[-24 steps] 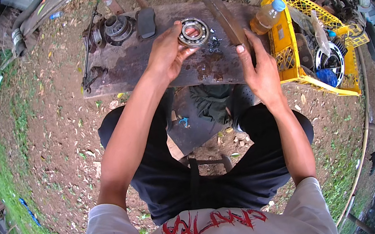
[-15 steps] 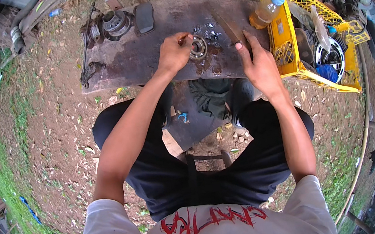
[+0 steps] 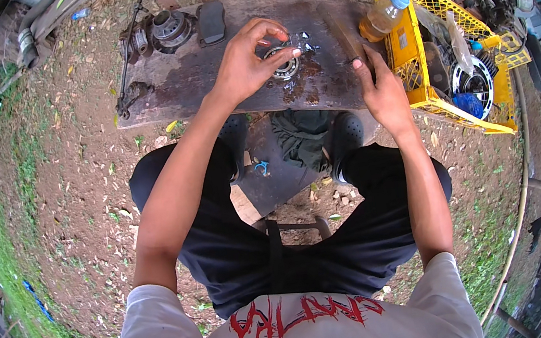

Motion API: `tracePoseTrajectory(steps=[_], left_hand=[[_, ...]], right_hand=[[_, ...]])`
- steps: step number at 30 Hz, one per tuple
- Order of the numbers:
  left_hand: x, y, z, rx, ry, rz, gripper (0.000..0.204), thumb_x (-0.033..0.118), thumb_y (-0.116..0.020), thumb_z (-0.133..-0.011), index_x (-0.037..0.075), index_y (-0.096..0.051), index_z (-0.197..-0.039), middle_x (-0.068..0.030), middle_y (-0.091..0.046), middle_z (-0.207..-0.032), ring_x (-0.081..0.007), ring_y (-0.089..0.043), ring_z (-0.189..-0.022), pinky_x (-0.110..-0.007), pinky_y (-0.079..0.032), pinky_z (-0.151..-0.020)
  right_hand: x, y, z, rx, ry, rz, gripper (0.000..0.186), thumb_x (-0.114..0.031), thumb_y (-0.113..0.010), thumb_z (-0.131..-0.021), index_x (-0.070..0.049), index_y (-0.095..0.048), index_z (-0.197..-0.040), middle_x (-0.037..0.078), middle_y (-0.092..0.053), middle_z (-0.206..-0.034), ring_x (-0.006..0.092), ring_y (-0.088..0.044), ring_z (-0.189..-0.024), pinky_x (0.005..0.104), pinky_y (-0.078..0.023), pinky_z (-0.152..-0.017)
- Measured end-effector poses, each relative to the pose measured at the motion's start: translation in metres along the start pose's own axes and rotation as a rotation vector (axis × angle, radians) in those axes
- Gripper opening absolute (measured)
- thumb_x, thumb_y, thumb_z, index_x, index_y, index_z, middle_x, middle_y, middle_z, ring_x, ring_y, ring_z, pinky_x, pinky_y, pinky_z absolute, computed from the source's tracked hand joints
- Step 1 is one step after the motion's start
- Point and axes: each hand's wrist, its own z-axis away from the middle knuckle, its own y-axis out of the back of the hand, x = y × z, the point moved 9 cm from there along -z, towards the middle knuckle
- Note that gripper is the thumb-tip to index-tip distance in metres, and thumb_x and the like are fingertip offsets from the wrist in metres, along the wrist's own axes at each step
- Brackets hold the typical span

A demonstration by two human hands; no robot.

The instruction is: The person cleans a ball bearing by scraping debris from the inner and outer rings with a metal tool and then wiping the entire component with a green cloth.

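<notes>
My left hand (image 3: 244,62) is open over a steel ball bearing (image 3: 284,70) lying on the dark, stained board (image 3: 184,94); its thumb and curled forefinger are apart, and I cannot tell whether they touch the ring. Small wet, shiny bits (image 3: 306,45) lie just beside the bearing. At the board's right, my right hand (image 3: 381,94) grips a long brown flat bar (image 3: 340,28) between thumb and fingers, next to a bottle of amber liquid (image 3: 380,21).
A yellow crate (image 3: 413,76) of parts stands at the right. A metal hub (image 3: 168,28), a dark pad (image 3: 212,21) and a thin rod (image 3: 131,60) sit along the board's back and left. Dark cloth (image 3: 298,141) lies below the board.
The bearing, earlier held up in my left hand, now rests on the board. My left fingers have loosened from it and lie over it. My right hand stays on the bar.
</notes>
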Motion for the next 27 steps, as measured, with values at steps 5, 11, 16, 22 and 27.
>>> tracePoseTrajectory(steps=[5, 11, 16, 22, 27], left_hand=[[0.010, 0.003, 0.003, -0.009, -0.090, 0.061, 0.020, 0.011, -0.078, -0.082, 0.008, -0.064, -0.096, -0.0036, -0.063, -0.111, -0.0151, -0.063, -0.101, -0.032, -0.053, -0.081], [0.005, 0.008, 0.003, 0.008, -0.090, 0.147, 0.012, 0.003, -0.072, -0.084, 0.006, -0.065, -0.092, -0.0034, -0.063, -0.111, -0.0134, -0.063, -0.098, -0.030, -0.053, -0.080], [-0.020, 0.008, 0.007, -0.053, 0.033, -0.013, 0.008, 0.006, -0.069, -0.084, 0.004, -0.066, -0.091, -0.0068, -0.065, -0.107, -0.0153, -0.064, -0.093, -0.030, -0.053, -0.079], [-0.060, 0.006, 0.025, -0.174, 0.481, -0.584, 0.038, 0.040, -0.074, -0.079, 0.008, -0.069, -0.099, -0.0109, -0.067, -0.110, -0.0274, -0.066, -0.097, -0.038, -0.052, -0.083], [-0.072, -0.006, 0.041, -0.241, 0.598, -0.601, 0.051, 0.047, -0.081, -0.071, 0.011, -0.070, -0.105, -0.0066, -0.070, -0.106, -0.0276, -0.067, -0.100, -0.039, -0.053, -0.084]], right_hand=[[-0.002, -0.003, -0.002, -0.008, 0.017, 0.021, 0.052, -0.040, -0.048, -0.100, -0.001, -0.047, -0.135, 0.035, -0.063, -0.103, 0.0500, -0.059, -0.101, 0.0515, -0.047, -0.086], [-0.006, -0.011, -0.003, -0.051, 0.013, 0.007, 0.052, -0.040, -0.048, -0.099, -0.002, -0.046, -0.135, 0.035, -0.062, -0.104, 0.0506, -0.059, -0.102, 0.0521, -0.047, -0.087], [-0.009, -0.028, 0.002, -0.080, 0.056, 0.037, 0.050, -0.039, -0.049, -0.099, -0.005, -0.046, -0.136, 0.033, -0.063, -0.104, 0.0512, -0.059, -0.099, 0.0539, -0.048, -0.086], [-0.025, -0.046, 0.009, -0.121, 0.124, 0.152, 0.047, -0.035, -0.051, -0.098, -0.026, -0.044, -0.144, 0.028, -0.065, -0.097, 0.0482, -0.064, -0.087, 0.0540, -0.052, -0.076], [-0.042, -0.066, 0.019, -0.171, 0.214, 0.261, 0.044, -0.035, -0.053, -0.098, -0.032, -0.048, -0.141, 0.025, -0.064, -0.093, 0.0467, -0.065, -0.079, 0.0534, -0.054, -0.069]])
